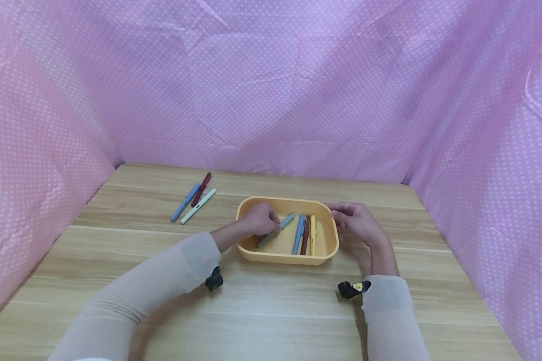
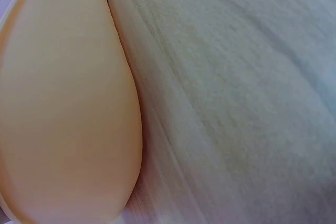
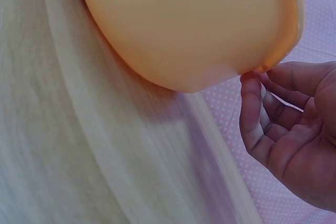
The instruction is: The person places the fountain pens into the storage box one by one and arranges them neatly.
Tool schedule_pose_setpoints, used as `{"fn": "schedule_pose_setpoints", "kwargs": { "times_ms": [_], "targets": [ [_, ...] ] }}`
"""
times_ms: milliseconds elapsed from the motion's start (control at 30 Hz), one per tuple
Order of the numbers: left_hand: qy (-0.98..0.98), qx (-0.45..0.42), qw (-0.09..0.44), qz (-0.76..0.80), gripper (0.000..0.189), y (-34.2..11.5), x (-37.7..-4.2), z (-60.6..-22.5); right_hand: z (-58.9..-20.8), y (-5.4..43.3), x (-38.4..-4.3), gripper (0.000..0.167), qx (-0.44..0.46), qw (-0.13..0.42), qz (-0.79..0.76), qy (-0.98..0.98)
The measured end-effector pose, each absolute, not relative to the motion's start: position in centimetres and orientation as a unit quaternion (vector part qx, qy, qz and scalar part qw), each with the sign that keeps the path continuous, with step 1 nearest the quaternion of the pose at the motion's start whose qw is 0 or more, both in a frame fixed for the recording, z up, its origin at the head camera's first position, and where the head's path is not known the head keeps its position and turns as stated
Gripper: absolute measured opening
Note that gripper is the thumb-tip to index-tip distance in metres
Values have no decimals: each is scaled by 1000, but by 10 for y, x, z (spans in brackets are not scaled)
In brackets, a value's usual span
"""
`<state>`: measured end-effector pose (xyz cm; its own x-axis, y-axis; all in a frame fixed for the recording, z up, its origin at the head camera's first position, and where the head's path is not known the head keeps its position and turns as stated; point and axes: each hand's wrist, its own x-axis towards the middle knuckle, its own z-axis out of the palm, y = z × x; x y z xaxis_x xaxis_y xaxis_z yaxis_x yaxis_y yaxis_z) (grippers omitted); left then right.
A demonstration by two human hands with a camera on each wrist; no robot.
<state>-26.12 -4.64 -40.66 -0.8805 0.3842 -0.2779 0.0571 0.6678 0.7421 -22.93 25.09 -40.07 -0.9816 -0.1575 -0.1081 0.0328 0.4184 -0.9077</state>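
A yellow plastic tray [image 1: 271,258] stands on the table with several pens inside. My left hand [image 1: 258,219] reaches over its left side and pinches a grey-green pen [image 1: 288,220], which lies slanted in the tray. To the right of that pen, a blue pen [image 1: 298,234], a dark red pen [image 1: 305,235] and a yellow pen [image 1: 313,235] lie side by side. My right hand [image 3: 294,129] holds the tray's right end at the rim, thumb and curled fingertips against it. In the left wrist view only the tray's outer wall [image 2: 73,103] shows; the left hand is hidden there.
At the back left of the table [image 1: 262,311] lie a second blue pen [image 1: 185,203], a second dark red pen [image 1: 201,189] and a pale green pen [image 1: 198,206], close together. Pink dotted cloth [image 1: 271,100] hangs behind the table and on both sides.
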Motion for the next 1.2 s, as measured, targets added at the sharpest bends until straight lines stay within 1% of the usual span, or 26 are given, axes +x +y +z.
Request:
{"fn": "schedule_pose_setpoints", "kwargs": {
  "times_ms": [233,667,1000,1200],
  "targets": [
    [881,102,237,396,5,-42,-258,-401,-398,251,-230,33,-33,89,-537,839],
    [823,78,295,479,5,-32,-252,-400,-397,250,-230,33,-27,95,-544,833],
    [790,57,311,526,13,-24,-249,-406,-398,251,-229,34,-22,100,-541,835],
    [780,55,313,539,12,-22,-247,-407,-398,251,-229,34,-21,98,-540,836]
  ]
}}
